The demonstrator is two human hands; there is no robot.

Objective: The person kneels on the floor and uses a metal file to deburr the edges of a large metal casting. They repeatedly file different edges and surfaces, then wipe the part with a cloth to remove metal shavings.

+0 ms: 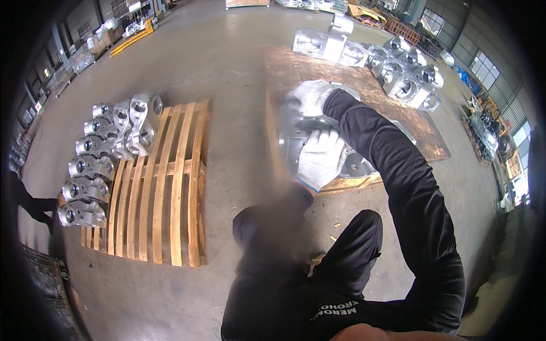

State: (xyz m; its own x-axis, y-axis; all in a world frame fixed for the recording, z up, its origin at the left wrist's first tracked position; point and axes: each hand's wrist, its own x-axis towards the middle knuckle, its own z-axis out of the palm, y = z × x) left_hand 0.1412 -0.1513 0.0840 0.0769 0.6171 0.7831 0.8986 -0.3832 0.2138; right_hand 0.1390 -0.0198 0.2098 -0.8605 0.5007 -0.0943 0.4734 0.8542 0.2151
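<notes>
A large silver metal casting (293, 149) with a round bore lies near the left edge of a pallet topped with a brown board. My left hand (323, 158), in a white knit glove with a blue cuff edge, rests on its near side, fingers bent at the rim of the bore. My right arm reaches across from the right. Its white-gloved right hand (310, 98) has its fingers curled over the far left part of the casting; the fingertips are partly hidden. Both hands touch the metal, and my right sleeve covers part of it.
Several silver castings stand on the far part of the brown board (364, 85). To the left, a slatted wooden pallet (153, 216) carries more castings (85, 165). Another person's dark sleeve (34, 202) reaches in there. A yellow pallet jack (133, 38) stands farther off.
</notes>
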